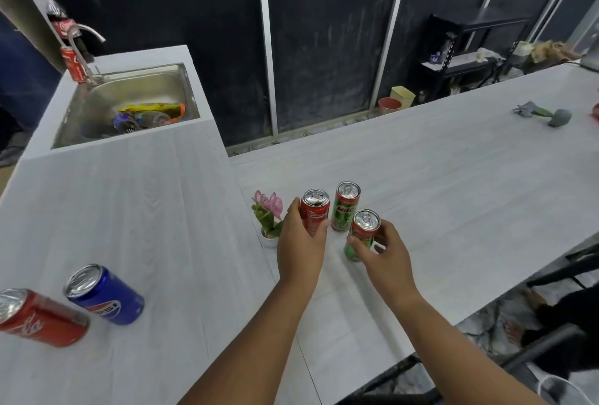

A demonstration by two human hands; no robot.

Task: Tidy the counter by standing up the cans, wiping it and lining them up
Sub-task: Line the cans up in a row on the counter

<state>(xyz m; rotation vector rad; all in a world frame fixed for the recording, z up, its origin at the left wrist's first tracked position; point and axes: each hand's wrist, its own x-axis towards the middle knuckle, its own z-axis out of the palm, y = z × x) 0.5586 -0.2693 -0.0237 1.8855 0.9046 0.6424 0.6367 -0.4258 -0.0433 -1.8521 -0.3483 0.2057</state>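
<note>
Head view: left hand (299, 242) grip clamped round red can (313, 211), right hand (387, 257) clamped round nearer green can (365, 227).

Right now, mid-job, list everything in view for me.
cola can: one, red, held, middle of counter
green can: one, green-red, standing free beside it
second green can: one, green-red, held
blue can: one, blue, counter, near left
red can: one, red, beside blue can
tap-side can: one, red, by sink
bottle: one, dark, behind tap
flower pot: one, pink blooms, left of cola can
sink: one, steel, far left
cups: two, red and yellow, by back wall
left hand: grips cola can
right hand: grips second green can
</note>
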